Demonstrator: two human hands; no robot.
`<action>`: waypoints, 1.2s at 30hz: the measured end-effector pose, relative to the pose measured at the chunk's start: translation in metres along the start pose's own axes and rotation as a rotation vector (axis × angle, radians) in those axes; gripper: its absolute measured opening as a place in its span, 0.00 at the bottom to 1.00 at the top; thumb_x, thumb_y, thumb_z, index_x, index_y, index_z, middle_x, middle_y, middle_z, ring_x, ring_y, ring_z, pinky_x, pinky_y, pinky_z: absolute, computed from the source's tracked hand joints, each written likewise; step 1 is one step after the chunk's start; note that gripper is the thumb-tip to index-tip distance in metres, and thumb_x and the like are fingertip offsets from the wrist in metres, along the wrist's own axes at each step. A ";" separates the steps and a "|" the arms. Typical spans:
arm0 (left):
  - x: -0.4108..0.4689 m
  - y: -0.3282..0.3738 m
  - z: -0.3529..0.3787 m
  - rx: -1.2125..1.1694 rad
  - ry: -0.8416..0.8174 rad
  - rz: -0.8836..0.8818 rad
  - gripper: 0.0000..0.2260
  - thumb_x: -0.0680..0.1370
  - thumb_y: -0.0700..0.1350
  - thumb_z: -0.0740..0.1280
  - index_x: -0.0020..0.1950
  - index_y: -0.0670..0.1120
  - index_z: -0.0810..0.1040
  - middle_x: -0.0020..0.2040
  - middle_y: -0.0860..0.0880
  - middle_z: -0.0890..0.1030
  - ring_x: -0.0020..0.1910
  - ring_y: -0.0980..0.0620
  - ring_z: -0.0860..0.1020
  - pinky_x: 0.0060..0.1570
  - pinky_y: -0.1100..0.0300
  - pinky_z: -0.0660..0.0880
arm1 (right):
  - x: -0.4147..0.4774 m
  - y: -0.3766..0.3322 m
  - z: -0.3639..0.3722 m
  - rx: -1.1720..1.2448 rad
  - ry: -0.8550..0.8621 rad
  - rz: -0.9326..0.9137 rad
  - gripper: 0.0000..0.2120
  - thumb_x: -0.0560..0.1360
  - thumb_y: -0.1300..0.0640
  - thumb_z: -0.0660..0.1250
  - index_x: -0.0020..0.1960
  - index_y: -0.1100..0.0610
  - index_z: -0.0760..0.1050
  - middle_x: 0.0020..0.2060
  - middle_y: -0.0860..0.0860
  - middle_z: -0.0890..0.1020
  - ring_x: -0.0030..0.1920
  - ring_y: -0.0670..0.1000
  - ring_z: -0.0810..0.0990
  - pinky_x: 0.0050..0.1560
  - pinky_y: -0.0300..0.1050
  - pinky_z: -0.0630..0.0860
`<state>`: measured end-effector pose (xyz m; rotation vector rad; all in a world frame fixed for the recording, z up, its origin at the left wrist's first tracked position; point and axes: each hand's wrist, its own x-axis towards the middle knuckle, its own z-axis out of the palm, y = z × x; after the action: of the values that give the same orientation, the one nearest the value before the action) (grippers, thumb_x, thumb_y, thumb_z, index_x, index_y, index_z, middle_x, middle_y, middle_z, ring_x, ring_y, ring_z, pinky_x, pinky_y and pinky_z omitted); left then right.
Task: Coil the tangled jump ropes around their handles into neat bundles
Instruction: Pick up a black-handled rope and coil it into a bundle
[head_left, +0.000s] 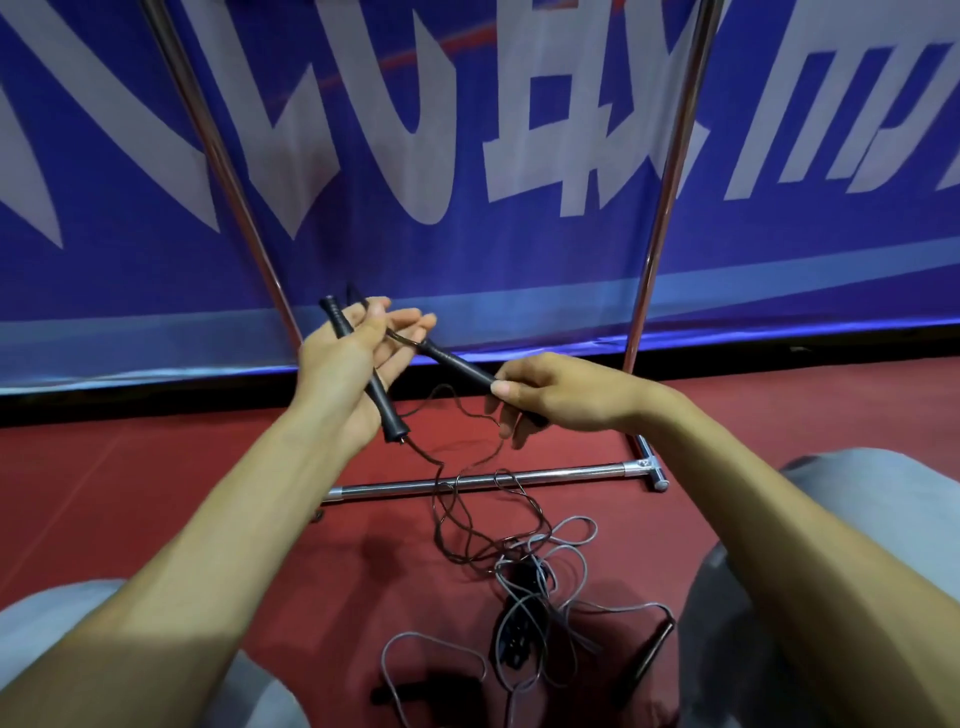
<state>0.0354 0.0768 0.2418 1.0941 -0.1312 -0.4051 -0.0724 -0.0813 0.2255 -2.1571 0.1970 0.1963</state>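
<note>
Right now: pairing-up step on the dark jump rope (470, 553), no winding done yet. Left hand (348, 364) has the left-hand handle (376, 395) across the palm with the thumb clamping it and the fingers mostly straight. Right hand (545, 397) pinches the right-hand handle (457, 364), its cord end pointing into the left palm. The handles cross and aren't parallel. The dark cord drops to the red floor (208, 467), crosses the rack's base bar (395, 486), and is tangled with the grey jump rope (511, 582) between the knees. Next, I'd say: get both handles side by side in one hand. Then pull the dark cord clear of the grey before wrapping, else the loops will likely snag.
</note>
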 end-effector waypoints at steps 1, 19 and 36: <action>0.002 0.001 -0.002 -0.041 0.015 -0.004 0.05 0.82 0.39 0.60 0.49 0.40 0.74 0.42 0.42 0.83 0.43 0.47 0.85 0.42 0.62 0.81 | -0.001 -0.001 0.000 0.009 -0.011 -0.010 0.11 0.82 0.58 0.55 0.54 0.63 0.73 0.40 0.55 0.81 0.42 0.57 0.81 0.48 0.47 0.77; -0.014 -0.021 0.007 0.445 -0.321 -0.027 0.09 0.83 0.41 0.59 0.50 0.43 0.78 0.46 0.43 0.85 0.47 0.49 0.84 0.48 0.59 0.80 | -0.006 -0.015 0.005 -0.038 0.185 -0.069 0.13 0.78 0.53 0.66 0.41 0.62 0.80 0.35 0.56 0.84 0.34 0.53 0.85 0.41 0.48 0.82; -0.023 -0.022 0.004 1.630 -0.267 0.461 0.21 0.72 0.59 0.65 0.28 0.45 0.70 0.24 0.46 0.70 0.32 0.41 0.73 0.31 0.55 0.67 | -0.007 -0.013 -0.002 -0.116 0.261 0.017 0.37 0.79 0.35 0.45 0.45 0.63 0.80 0.43 0.57 0.84 0.48 0.54 0.82 0.59 0.47 0.73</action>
<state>0.0077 0.0736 0.2265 2.5112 -1.0618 0.0773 -0.0759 -0.0749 0.2381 -2.2938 0.3609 -0.0668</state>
